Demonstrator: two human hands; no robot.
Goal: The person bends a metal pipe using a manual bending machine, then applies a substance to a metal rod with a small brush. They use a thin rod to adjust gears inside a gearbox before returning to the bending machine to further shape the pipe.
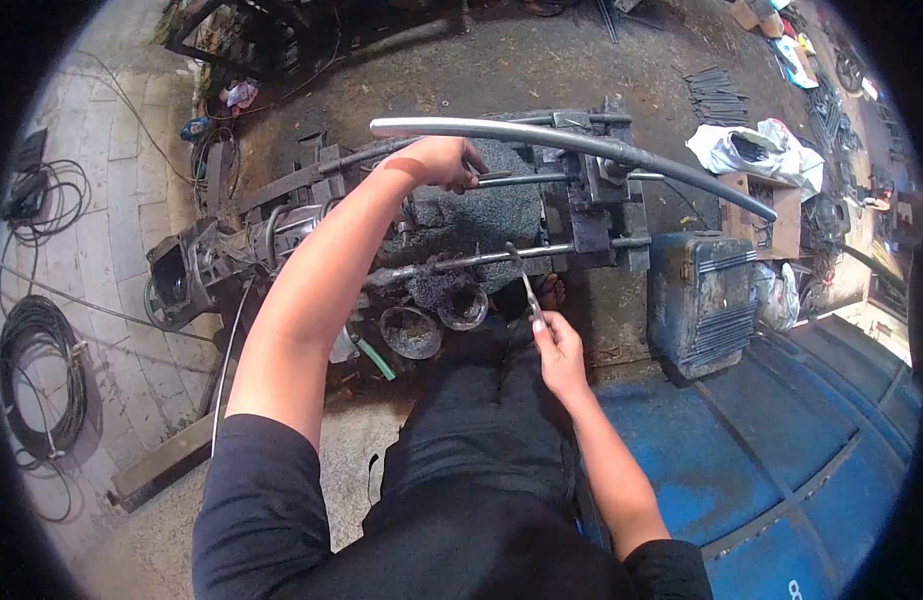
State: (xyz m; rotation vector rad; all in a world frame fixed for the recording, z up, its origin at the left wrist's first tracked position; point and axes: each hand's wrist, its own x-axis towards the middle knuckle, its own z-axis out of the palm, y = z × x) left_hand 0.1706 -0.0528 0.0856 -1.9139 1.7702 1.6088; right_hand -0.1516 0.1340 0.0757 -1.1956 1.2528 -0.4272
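Observation:
My right hand [560, 355] is closed round the handle end of a slim metal tool that looks like tongs [528, 282]. Its far tip reaches the front rod [452, 262] of a dark, greasy machine [590, 185]. My left hand [434, 162] stretches over the machine, fingers curled beside the rear rod [527, 180]. A thin flat piece shows at those fingertips, but I cannot make out what it is. Just above this hand runs a long curved metal bar [502, 130]. Dark shavings [472, 215] cover the machine bed between the rods.
Two round cups [412, 332] and a green-ended piece [374, 358] sit below the front rod. To the right stand a blue-grey metal container [697, 300], a cardboard box [777, 215] and a white bag [752, 150]. A coiled black hose [42, 375] lies left.

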